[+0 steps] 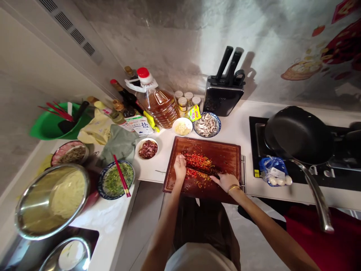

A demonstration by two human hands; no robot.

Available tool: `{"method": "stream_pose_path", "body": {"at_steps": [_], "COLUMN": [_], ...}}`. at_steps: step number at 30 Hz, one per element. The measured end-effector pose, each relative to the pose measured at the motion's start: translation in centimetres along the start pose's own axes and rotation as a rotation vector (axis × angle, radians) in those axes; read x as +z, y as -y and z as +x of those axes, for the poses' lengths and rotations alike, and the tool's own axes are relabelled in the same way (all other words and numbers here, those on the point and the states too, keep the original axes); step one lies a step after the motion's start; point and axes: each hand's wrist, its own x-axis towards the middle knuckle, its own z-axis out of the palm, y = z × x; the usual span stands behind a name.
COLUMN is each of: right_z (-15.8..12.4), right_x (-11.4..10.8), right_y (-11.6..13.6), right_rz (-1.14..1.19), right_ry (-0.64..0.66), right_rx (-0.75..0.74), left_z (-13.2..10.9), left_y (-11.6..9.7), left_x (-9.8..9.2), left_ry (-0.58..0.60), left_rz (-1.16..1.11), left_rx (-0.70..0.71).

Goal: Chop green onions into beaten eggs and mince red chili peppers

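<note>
A dark kitchen knife (199, 170) lies across chopped red and yellow-green peppers (199, 160) on a brown wooden cutting board (225, 150). My right hand (227, 182), with a gold bangle at its wrist, is closed around the handle end. At the blade's far end, my left hand (179, 166) has its fingers bent together against the knife; exactly how they grip it is hard to see. Red bits are heaped mostly behind the blade, and some pieces lie in front of it.
Behind the board stand a bowl of minced garlic (182, 127), a plate of sliced mushrooms (207, 125), an oil jug (160, 101) and a knife block (222, 96). Chopped meat (148, 149) and greens (118, 178) sit left. A wok (299, 135) rests on the stove at right.
</note>
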Motion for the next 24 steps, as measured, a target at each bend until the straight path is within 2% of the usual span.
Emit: {"method": "stream_pose_path", "body": {"at_steps": [5,7,11,15,20,24], "right_z": [-0.4,-0.1,1.6,3.6,3.5,2.4], "right_x": [0.1,-0.8,-3.3,-4.6,-4.3,-3.0], "right_y": [-0.3,-0.6,-1.3,-1.4,-1.2,-1.2], "right_rz": [-0.042,-0.03,-0.043,-0.079,-0.052,-0.024], "right_ry": [-0.021,0.007,-0.008,0.011,0.017,0.006], "right_rx": [0.015,0.015,-0.006,-0.007,-0.018,0.017], "left_z": [-0.2,0.3,2.3,3.7,4.0,3.7], "left_y": [0.2,-0.3,-1.1,-0.5,0.5,0.5], "left_x": [0.3,0.7,1.9,2.7,2.6,2.5], "left_ry": [0.021,0.037,-0.008,0.003,0.02,0.032], "left_rz": [-0.016,-0.025,-0.102,-0.087,-0.065,-0.062], "left_rx": [-0.009,-0.009,0.033,0.049,0.054,0.034]}}
